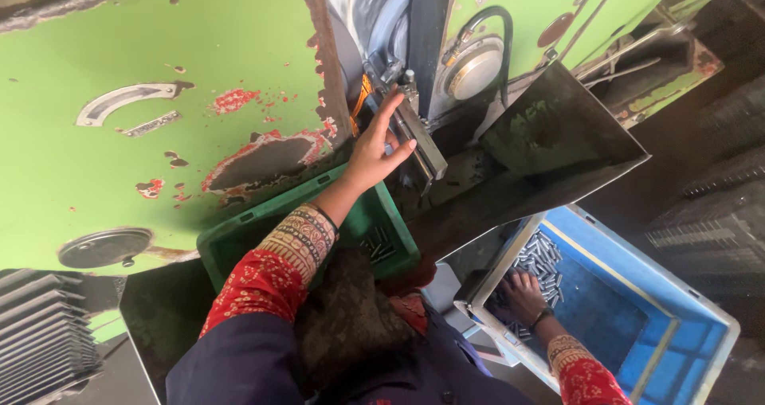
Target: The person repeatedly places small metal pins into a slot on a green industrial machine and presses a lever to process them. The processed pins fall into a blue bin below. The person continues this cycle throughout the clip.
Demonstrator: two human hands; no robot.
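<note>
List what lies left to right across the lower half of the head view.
Grey ribbed stack → green crate → left hand at the machine's metal part → right hand on small metal pins → blue crate.

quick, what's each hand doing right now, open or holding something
Left hand: open, fingers spread against the machine's metal fixture, gripping nothing.
Right hand: palm down on small metal pins in the blue crate; grip cannot be told.

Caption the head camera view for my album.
Left hand reaches into green press; right hand rests on metal pins in blue crate.
</note>
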